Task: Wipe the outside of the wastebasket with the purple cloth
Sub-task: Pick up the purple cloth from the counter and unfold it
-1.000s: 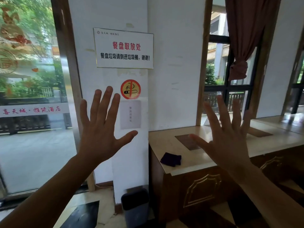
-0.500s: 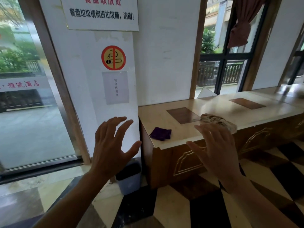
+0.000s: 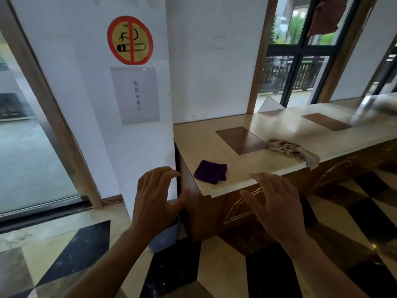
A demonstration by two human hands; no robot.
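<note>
Left edge: a glass door (image 3: 32, 147) in a wooden frame, with pavement outside. Beside it stands a white pillar (image 3: 86, 82) bearing a round no-smoking sign (image 3: 130, 40) and, below that, a paper notice (image 3: 135, 94).

The left hand (image 3: 155, 203) is raised in front of the pillar's base, palm away from the camera, fingers spread and slightly curled. It holds nothing. Directly below and partly hidden behind this hand sits the bin (image 3: 165, 237), a pale blue-grey wastebasket on the floor, in the corner between the pillar and the end of the table (image 3: 279, 134).

The purple cloth (image 3: 211, 171) lies folded on the table's near left corner, untouched, between the two hands in this view and apart from both.

The right hand (image 3: 277, 205) hovers in front of the table's edge, fingers spread and loosely bent, empty.

Further right on the table, a beige rag (image 3: 294, 150) lies crumpled, one end hanging over the front edge. Two dark rectangular insets are set into the tabletop. Behind the table are a window (image 3: 296, 67) and a reddish curtain (image 3: 326, 16). The floor (image 3: 219, 272) is tiled in black and cream.
</note>
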